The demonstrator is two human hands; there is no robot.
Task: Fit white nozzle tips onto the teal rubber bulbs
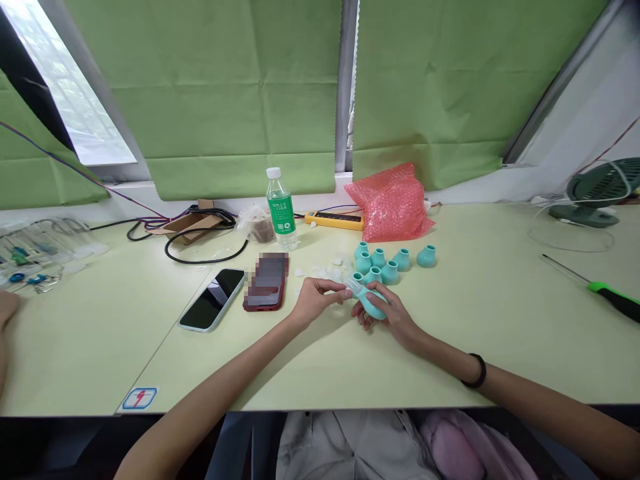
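My right hand (393,312) wraps around a teal rubber bulb (374,305), tilted with its neck toward the upper left. At that neck sits a clear plastic piece (354,287), pinched between the thumb and fingers of my left hand (320,298). Whether the clear piece is inside the neck or only against it, I cannot tell. Just beyond my hands stand several more teal bulbs (390,271), necks upward. Small whitish translucent pieces (334,270) lie in a loose pile left of those bulbs.
Two phones, one light-edged (213,300) and one red-cased (267,283), lie left of my hands. Behind stand a water bottle (283,213), a yellow device (335,221) and a pink bubble-wrap bag (395,207). A screwdriver (605,293) and fan (600,190) are at right. Another person's arm (6,320) shows far left.
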